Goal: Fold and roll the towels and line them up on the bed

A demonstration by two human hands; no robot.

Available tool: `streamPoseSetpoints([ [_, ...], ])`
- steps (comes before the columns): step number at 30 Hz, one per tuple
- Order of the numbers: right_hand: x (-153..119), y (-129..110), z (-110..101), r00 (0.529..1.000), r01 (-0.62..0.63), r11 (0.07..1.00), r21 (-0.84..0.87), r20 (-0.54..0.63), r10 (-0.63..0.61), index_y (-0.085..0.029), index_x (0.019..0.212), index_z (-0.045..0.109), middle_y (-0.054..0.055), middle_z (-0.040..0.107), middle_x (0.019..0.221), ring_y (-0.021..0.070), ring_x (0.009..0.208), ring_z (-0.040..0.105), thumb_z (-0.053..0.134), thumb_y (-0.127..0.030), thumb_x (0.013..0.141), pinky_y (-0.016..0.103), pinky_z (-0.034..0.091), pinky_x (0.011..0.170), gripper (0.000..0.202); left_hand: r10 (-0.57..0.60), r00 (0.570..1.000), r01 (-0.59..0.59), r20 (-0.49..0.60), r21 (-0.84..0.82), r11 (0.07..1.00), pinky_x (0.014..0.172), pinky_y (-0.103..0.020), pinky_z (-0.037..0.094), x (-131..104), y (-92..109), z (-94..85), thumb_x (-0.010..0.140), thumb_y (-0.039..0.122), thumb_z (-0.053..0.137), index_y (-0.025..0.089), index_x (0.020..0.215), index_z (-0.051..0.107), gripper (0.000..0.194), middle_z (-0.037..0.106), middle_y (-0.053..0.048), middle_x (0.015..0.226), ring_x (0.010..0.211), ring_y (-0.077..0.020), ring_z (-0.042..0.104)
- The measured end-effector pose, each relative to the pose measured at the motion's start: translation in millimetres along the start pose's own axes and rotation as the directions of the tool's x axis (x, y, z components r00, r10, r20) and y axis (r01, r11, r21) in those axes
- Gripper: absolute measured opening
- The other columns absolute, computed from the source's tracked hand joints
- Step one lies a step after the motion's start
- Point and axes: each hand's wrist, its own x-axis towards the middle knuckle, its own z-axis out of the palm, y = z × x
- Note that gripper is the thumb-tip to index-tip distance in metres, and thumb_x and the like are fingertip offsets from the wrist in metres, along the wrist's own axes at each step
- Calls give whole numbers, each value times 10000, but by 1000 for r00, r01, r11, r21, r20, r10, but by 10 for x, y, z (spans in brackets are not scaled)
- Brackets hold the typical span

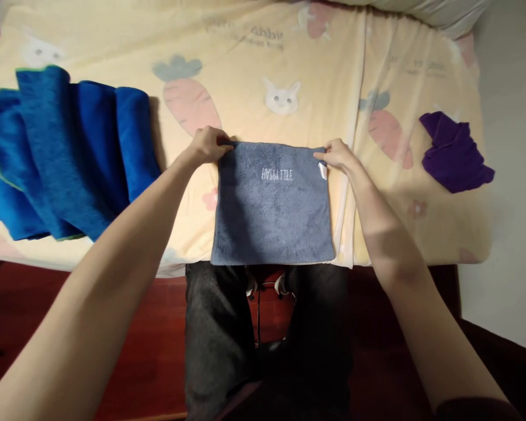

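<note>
A square grey-blue towel lies spread flat at the near edge of the bed, its white lettering upside down to me. My left hand pinches the far left corner between thumb and fingers. At the far right corner, my right hand grips the edge the same way, just above a small white tag. The towel's near edge reaches the edge of the mattress, over my knees.
Several blue towels with green trim lie overlapping on the left of the bed. A crumpled purple cloth rests at the right. The yellow bedsheet has carrot and rabbit prints. A pale wall stands right.
</note>
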Motion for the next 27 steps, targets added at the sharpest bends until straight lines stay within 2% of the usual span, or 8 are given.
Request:
streamPoseSetpoints([
  [3,45,-6,-38,999,-35,998,-51,11,35,-146,1030,691,75,691,933,263,963,674,796,-415,860,447,582,916,335,-41,999,40,29,48,998,1049,-439,527,73,-18,-48,866,367,696,128,1057,730,308,733,-89,970,1080,-279,657],
  [6,-35,-169,36,988,89,990,-112,-120,-102,-137,1261,653,155,671,1199,352,1216,617,630,-410,990,599,511,1060,386,-3,983,7,-182,22,1000,1172,-524,425,12,146,20,1022,402,520,104,1195,675,378,707,-121,1195,1319,-294,548],
  [9,-351,-510,266,956,216,946,-242,-145,-255,-141,1528,487,206,480,1550,431,1497,384,448,-379,1071,741,316,1195,517,73,940,-64,-333,38,997,1256,-608,273,-259,482,247,1094,402,367,120,1411,566,469,559,-137,1506,1528,-319,349],
  [12,-784,-783,555,911,397,872,-286,4,-413,-200,1640,370,116,296,1726,396,1612,194,398,-412,1076,704,170,1293,604,221,951,-203,-217,103,974,1307,-587,184,-621,725,530,1070,517,361,173,1541,491,598,396,-126,1674,1603,-338,239],
  [14,-965,-794,675,883,466,842,-271,88,-461,-223,1658,352,70,255,1756,348,1635,162,391,-454,1072,658,124,1324,630,273,953,-257,-135,121,959,1325,-559,151,-777,727,654,1052,586,335,179,1588,454,683,348,-119,1708,1624,-326,207],
  [19,-764,-514,606,950,305,908,-287,19,-313,-170,1676,305,100,218,1766,318,1653,115,333,-475,1082,658,55,1326,669,196,961,-185,-195,72,980,1338,-540,127,-666,501,657,1030,640,314,166,1622,420,766,336,-129,1713,1632,-298,201],
  [22,-686,-582,569,962,256,921,-292,-16,-273,-136,1674,296,127,214,1763,330,1654,103,312,-455,1091,686,18,1311,664,146,966,-144,-211,26,989,1336,-576,92,-599,590,688,1028,634,308,142,1623,413,779,319,-150,1717,1636,-320,180],
  [27,-1232,-774,696,923,382,869,-314,84,-375,-137,1679,280,113,173,1775,292,1658,91,283,-430,1111,601,26,1336,639,218,967,-219,-130,11,976,1340,-576,36,-1013,904,909,1017,624,352,196,1621,427,744,284,-101,1739,1648,-322,117],
])
